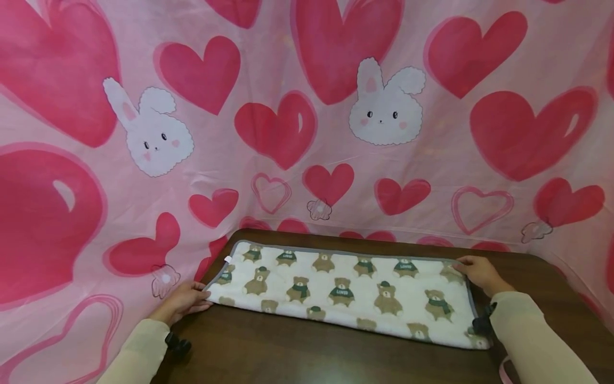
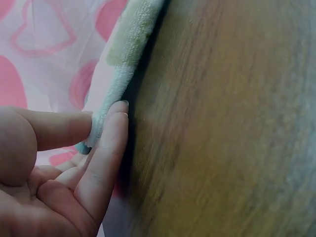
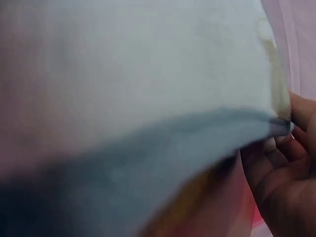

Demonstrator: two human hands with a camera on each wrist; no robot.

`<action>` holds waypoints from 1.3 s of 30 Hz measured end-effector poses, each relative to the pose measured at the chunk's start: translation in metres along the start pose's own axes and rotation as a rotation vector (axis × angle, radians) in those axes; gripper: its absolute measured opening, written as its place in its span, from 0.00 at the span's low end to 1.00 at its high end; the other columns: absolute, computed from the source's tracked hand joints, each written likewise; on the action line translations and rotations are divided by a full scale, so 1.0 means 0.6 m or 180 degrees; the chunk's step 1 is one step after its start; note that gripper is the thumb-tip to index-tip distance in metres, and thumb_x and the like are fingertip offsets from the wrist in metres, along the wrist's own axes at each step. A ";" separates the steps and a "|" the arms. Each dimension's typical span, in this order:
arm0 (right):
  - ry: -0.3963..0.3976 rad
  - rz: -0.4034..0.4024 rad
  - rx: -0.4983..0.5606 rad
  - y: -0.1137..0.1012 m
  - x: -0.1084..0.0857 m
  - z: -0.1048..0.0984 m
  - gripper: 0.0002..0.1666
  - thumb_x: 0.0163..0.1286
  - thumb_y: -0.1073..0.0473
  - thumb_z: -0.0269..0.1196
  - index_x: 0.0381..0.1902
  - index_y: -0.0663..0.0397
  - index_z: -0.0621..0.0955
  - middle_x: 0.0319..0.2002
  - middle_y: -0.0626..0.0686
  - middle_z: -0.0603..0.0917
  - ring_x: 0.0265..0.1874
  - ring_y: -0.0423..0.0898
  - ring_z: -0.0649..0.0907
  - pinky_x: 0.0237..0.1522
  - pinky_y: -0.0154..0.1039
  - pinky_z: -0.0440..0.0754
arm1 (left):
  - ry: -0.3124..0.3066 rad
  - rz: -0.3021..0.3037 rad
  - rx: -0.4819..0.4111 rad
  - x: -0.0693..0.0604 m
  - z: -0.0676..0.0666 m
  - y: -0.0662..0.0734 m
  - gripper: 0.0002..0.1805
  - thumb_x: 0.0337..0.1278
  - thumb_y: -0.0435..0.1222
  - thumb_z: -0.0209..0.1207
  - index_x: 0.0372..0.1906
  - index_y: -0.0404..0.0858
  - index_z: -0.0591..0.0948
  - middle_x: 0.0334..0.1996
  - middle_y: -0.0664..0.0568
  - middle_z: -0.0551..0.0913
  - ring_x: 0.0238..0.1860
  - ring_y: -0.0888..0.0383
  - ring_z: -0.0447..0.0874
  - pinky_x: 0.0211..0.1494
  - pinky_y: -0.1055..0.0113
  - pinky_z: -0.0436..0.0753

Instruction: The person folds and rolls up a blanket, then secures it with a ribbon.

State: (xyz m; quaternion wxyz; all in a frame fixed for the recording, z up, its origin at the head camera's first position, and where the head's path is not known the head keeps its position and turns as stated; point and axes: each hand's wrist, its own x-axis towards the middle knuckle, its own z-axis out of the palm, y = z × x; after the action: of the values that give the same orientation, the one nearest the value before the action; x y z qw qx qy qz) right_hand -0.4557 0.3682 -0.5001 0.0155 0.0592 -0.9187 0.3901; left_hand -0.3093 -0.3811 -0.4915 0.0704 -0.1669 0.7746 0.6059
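Pinching bear-print cloth (image 1: pixel 347 295) by corners, left hand (image 1: pixel 184 302) near, right hand (image 1: pixel 483 274) far

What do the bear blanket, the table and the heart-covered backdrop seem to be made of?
Blanket: soft, matte plush or terry-like fabric, judging by the nubbly pile in the left wrist view.
Table: brown wood or wood-look laminate, with streaky grain and a slight sheen.
Backdrop: probably thin printed cloth, since it hangs with fine creases; the exact fibre can't be told.

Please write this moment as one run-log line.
left hand: pinches cloth, near-left corner | right hand: pinches far-right corner | cloth: bear-printed, over table
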 end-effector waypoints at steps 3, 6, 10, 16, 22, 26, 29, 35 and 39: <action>0.0076 0.0054 -0.0024 0.002 -0.003 -0.004 0.26 0.74 0.53 0.57 0.49 0.77 0.76 0.45 0.71 0.78 0.44 0.64 0.76 0.42 0.54 0.74 | 0.0066 -0.0001 0.0050 0.005 0.002 -0.002 0.22 0.65 0.27 0.56 0.56 0.22 0.60 0.37 0.39 0.76 0.31 0.52 0.85 0.40 0.58 0.84; 0.0023 0.0147 0.0039 0.001 -0.007 -0.010 0.26 0.74 0.53 0.57 0.48 0.79 0.75 0.44 0.70 0.78 0.43 0.62 0.75 0.40 0.50 0.74 | 0.0097 0.0020 0.0082 0.011 0.004 -0.003 0.22 0.65 0.27 0.55 0.57 0.23 0.60 0.37 0.39 0.75 0.30 0.53 0.84 0.39 0.59 0.84; -0.0156 0.0271 0.0167 -0.003 -0.012 -0.018 0.28 0.73 0.53 0.57 0.49 0.80 0.74 0.42 0.68 0.78 0.41 0.59 0.76 0.37 0.44 0.74 | 0.0148 0.0033 0.0104 0.016 0.005 -0.003 0.21 0.65 0.26 0.55 0.56 0.23 0.60 0.36 0.39 0.75 0.28 0.54 0.84 0.38 0.60 0.84; -0.0305 0.0491 0.0464 -0.001 -0.017 -0.014 0.34 0.75 0.48 0.55 0.55 0.80 0.71 0.49 0.70 0.76 0.47 0.62 0.76 0.45 0.50 0.78 | 0.0137 0.0178 0.0106 0.019 0.004 -0.002 0.19 0.65 0.25 0.54 0.54 0.19 0.62 0.32 0.42 0.78 0.27 0.56 0.84 0.36 0.62 0.85; -0.0339 0.0518 0.0534 -0.001 -0.025 -0.012 0.43 0.78 0.43 0.44 0.63 0.86 0.60 0.61 0.81 0.62 0.60 0.74 0.65 0.57 0.65 0.68 | 0.0109 0.0184 0.0078 0.021 0.006 0.002 0.19 0.66 0.26 0.54 0.54 0.17 0.63 0.32 0.42 0.78 0.28 0.57 0.83 0.37 0.62 0.84; -0.0314 0.0463 0.0553 0.002 -0.028 -0.014 0.35 0.78 0.50 0.50 0.59 0.84 0.66 0.58 0.79 0.68 0.56 0.70 0.70 0.53 0.61 0.74 | 0.0142 0.0162 0.0096 0.023 0.007 0.004 0.20 0.68 0.28 0.53 0.55 0.17 0.63 0.35 0.41 0.78 0.29 0.57 0.83 0.38 0.62 0.84; -0.0305 0.0433 0.0581 0.007 -0.029 -0.019 0.29 0.76 0.55 0.54 0.56 0.83 0.70 0.51 0.74 0.76 0.50 0.63 0.76 0.48 0.56 0.79 | 0.0150 0.0151 0.0114 0.025 0.008 0.006 0.19 0.68 0.28 0.53 0.55 0.18 0.63 0.36 0.41 0.77 0.30 0.57 0.83 0.39 0.61 0.84; -0.0560 0.0471 0.0751 0.009 -0.033 -0.028 0.28 0.72 0.59 0.59 0.56 0.82 0.70 0.46 0.62 0.81 0.44 0.50 0.79 0.46 0.52 0.80 | 0.0193 0.0120 0.0171 0.033 0.006 0.004 0.18 0.68 0.27 0.52 0.56 0.20 0.63 0.36 0.39 0.76 0.29 0.56 0.82 0.38 0.61 0.84; -0.0676 0.0553 0.0746 0.011 -0.037 -0.034 0.28 0.72 0.58 0.59 0.56 0.80 0.71 0.47 0.63 0.80 0.46 0.54 0.78 0.48 0.55 0.79 | 0.0205 0.0090 0.0202 0.037 0.006 0.004 0.19 0.68 0.27 0.53 0.56 0.20 0.64 0.38 0.39 0.75 0.30 0.55 0.82 0.39 0.60 0.84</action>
State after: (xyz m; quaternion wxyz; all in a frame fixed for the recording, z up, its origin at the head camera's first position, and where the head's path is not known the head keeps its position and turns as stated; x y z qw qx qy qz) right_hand -0.4347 0.3894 -0.4923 -0.1225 0.0219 -0.8651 0.4860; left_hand -0.3310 -0.3809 -0.4972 0.0422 -0.1731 0.7976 0.5763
